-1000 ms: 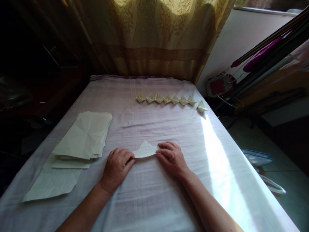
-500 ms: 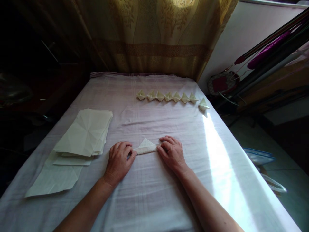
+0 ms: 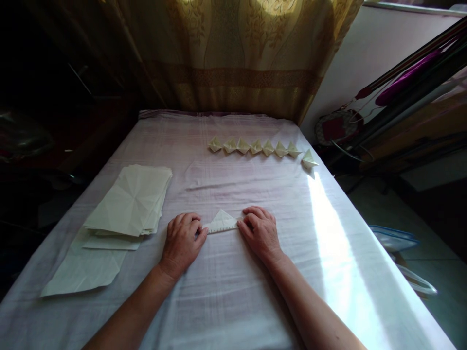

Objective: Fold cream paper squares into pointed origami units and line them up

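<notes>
In the head view I see the left hand [image 3: 183,243] with its fingers clamped on one end of the paper [image 3: 223,220], and the right hand [image 3: 260,232] with its fingers clamped on the other. The paper lies between them on the cloth [image 3: 222,296], its peak pointing away from the wrists. Left of the left fingers I note a stack [image 3: 127,201] of sheets; beyond the right fingers, seven folded shapes [image 3: 242,146] in a row, an eighth [image 3: 309,159] just beside.

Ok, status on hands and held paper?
Left hand, right hand: pinching opposite ends of white folded paper. Triangular peak points away. White paper stack lies left, apart.
</notes>
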A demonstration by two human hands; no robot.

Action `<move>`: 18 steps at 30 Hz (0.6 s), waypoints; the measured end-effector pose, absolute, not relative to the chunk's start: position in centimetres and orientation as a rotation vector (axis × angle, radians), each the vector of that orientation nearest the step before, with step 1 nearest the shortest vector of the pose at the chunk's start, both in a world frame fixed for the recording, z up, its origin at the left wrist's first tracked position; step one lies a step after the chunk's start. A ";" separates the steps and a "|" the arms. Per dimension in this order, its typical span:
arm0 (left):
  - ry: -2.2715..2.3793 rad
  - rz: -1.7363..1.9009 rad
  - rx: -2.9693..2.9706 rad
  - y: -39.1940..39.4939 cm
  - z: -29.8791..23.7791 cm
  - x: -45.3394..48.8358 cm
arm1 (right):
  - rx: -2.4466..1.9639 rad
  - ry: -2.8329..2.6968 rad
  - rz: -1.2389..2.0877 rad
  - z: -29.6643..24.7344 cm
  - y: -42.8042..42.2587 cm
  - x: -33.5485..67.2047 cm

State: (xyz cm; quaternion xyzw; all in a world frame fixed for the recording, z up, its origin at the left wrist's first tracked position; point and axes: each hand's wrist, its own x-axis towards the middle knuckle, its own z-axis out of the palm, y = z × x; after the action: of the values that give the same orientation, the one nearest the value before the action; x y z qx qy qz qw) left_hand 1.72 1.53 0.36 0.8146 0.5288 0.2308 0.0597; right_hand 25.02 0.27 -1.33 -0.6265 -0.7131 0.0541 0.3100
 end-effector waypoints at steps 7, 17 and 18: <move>1.614 0.678 2.487 1.6 0.4 1.8 | -1.662 -1.879 0.136 -1.6 0.1 25.0; 1.611 0.683 2.473 1.6 0.4 1.6 | -1.655 -1.895 0.127 -1.7 0.1 25.1; 1.610 0.686 2.474 1.6 0.4 1.6 | -1.657 -1.895 0.127 -1.7 0.1 25.1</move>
State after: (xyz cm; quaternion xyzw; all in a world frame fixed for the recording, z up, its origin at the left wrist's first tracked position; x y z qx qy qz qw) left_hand 1.57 1.60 0.42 0.8151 0.5306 0.2260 0.0555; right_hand 25.08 0.08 -1.72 -0.6259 -0.7160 0.0479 0.3056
